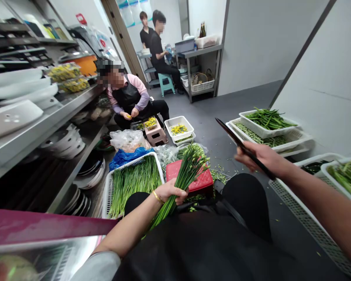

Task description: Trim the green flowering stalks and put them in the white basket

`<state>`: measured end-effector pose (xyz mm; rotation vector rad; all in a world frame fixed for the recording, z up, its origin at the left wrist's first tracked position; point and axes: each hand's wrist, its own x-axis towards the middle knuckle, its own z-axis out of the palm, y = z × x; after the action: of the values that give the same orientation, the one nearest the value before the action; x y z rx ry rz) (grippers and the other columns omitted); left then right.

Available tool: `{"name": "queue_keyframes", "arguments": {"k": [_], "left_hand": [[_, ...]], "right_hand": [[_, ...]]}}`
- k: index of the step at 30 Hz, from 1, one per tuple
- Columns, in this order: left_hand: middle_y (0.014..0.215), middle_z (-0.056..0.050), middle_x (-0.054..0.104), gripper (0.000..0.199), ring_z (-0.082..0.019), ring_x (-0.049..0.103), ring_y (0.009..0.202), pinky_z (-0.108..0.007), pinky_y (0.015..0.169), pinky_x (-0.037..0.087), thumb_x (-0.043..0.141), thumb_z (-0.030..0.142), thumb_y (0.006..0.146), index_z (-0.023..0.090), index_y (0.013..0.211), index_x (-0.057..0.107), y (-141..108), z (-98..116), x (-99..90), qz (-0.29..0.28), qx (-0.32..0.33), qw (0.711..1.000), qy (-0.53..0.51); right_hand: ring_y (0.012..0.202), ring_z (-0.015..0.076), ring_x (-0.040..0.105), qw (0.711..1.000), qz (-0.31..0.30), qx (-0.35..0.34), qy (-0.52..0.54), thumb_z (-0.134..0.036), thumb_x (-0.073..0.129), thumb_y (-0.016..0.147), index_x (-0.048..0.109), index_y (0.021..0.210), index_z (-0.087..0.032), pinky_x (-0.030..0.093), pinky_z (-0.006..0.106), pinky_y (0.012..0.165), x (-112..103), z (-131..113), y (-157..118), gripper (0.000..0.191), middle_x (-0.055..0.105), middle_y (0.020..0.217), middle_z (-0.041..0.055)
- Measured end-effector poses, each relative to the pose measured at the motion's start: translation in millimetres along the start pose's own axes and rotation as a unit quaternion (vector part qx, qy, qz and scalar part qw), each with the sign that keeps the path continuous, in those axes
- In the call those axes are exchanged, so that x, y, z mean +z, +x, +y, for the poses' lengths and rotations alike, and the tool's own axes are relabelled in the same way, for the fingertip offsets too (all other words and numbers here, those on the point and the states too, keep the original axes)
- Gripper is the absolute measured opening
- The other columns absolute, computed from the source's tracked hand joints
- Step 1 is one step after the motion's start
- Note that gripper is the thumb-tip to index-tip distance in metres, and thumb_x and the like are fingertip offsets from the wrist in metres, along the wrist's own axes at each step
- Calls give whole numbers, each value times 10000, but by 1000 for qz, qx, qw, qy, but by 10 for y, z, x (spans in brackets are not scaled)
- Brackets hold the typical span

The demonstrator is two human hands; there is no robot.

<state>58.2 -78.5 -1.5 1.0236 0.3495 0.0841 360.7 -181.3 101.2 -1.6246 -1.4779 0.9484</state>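
Note:
A bunch of flowering chives (188, 169) is gripped in my left hand (172, 191), its budded tips pointing up and away, its stems running back toward my lap. My right hand (257, 157) is closed around a long dark knife (229, 132), raised to the right over the floor, its tip pointing forward and left. Just beyond the bunch is a red stool (203, 181) with a quilted-looking top, partly covered by the tips. To the left, a white basket (161, 168) holds many more long green chives (134, 183).
Metal shelves (76, 111) with white dishes line the left. Baskets of green beans (269, 119) stand at right, another white basket (304, 238) nearer. Ahead, a seated person (131, 95) handles yellow flowers by a small stool (157, 136); two people are farther back. Cut bits litter the floor.

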Motion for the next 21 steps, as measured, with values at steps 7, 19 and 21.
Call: {"name": "queue_keyframes", "arguments": {"k": [7,19,21], "left_hand": [[526,48,554,730,-77,439,372,-189,383,360,770,230,642,125,1291,451,37,-6,-68,-35,-5,999,-10],[551,-11,585,294,-60,444,356,-199,372,339,764,266,609,101,698,538,9,49,-115,69,2,996,-48],[552,-10,576,285,-58,443,360,-205,373,349,763,260,600,97,657,537,9,51,-143,93,6,995,-48]], "right_hand": [[564,108,490,995,11,-98,18,-603,637,672,556,860,-149,386,255,537,456,-327,852,498,524,639,-17],[549,121,429,979,93,-83,-161,-660,572,708,470,654,-208,353,270,535,117,-225,309,467,473,577,-2],[508,130,435,984,47,-23,-172,-694,545,718,462,602,-215,356,271,492,135,87,-76,500,468,530,6]]}}
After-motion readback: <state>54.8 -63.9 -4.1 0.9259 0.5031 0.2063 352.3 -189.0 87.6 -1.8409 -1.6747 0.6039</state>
